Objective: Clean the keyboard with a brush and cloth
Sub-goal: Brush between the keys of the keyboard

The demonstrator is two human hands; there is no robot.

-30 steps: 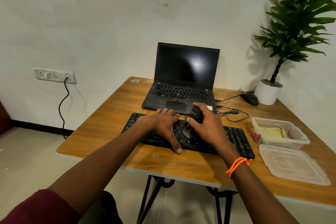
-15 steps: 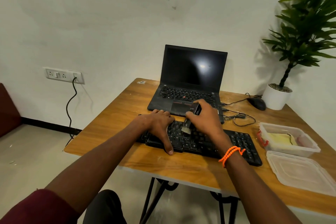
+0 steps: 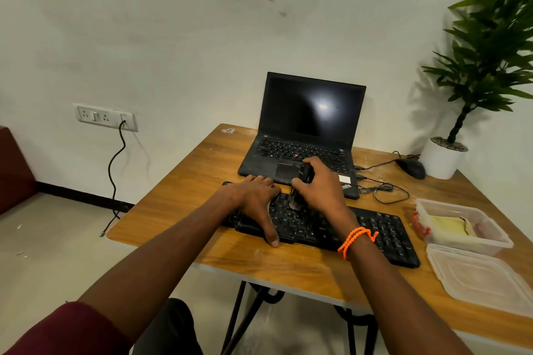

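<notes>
The right hand (image 3: 320, 187) is gripping the brush (image 3: 300, 190) over the keyboard (image 3: 383, 230); the left hand (image 3: 256, 199) is lying open, bracing it. Brushing looks underway, with the cloth (image 3: 450, 228) waiting in its container (image 3: 501, 242).

The keyboard (image 3: 383, 232) lies on the table (image 3: 184, 181) at frame centre, the laptop (image 3: 302, 135) just behind it. At right sit a container (image 3: 490, 239) and, below it, its lid (image 3: 484, 282). In the upper right stand a mouse (image 3: 411, 168) and potted plant (image 3: 444, 157).
</notes>
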